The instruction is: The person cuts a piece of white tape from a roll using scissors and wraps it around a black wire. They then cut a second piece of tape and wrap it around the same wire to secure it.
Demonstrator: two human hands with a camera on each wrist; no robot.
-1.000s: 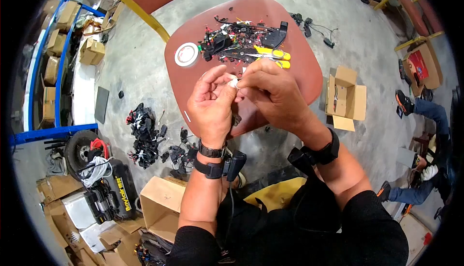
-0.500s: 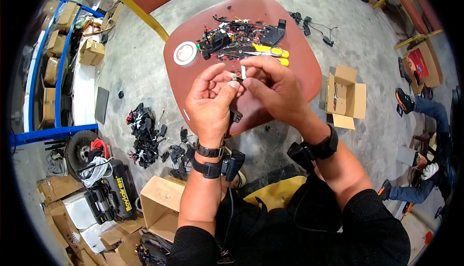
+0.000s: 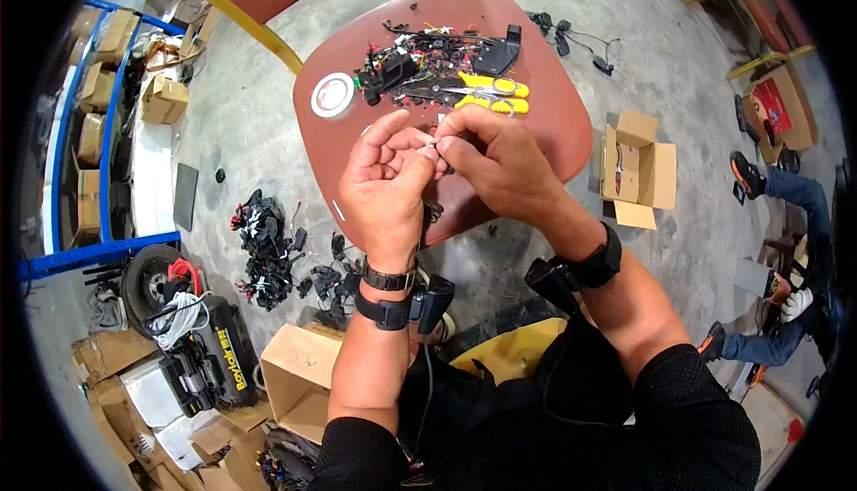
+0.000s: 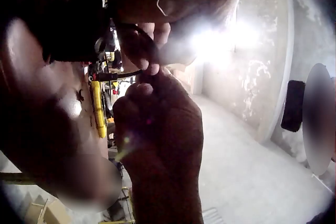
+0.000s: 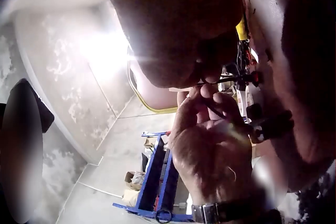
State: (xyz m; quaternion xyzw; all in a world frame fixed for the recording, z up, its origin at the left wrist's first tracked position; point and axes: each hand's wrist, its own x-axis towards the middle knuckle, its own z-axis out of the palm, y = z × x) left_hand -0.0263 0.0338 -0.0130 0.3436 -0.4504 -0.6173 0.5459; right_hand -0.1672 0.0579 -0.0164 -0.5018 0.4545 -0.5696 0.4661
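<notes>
Both hands meet over the near half of a red-brown chair seat (image 3: 553, 134). The left hand (image 3: 388, 183) pinches a small pale piece (image 3: 432, 144) between thumb and fingers; what it is cannot be told. Thumb and forefinger of the right hand (image 3: 504, 165) pinch at the same spot, fingertips close to the left ones. A thin dark cable (image 4: 128, 75) runs to the fingertips in the left wrist view, and a dark cable (image 5: 226, 80) shows there in the right wrist view. Below the hands, a small dark part (image 3: 433, 212) lies on the seat.
Behind the hands lie yellow-handled cutters (image 3: 495, 95), a heap of black connectors and wires (image 3: 420, 58) and a white tape roll (image 3: 332, 95). On the floor are a dark connector pile (image 3: 263, 254) and an open carton (image 3: 638, 170). Another person's legs (image 3: 794, 205) show at right.
The right hand has moved back in against the left fingertips, and the white strip that stood at its fingers no longer shows there. The head view has shifted slightly.
</notes>
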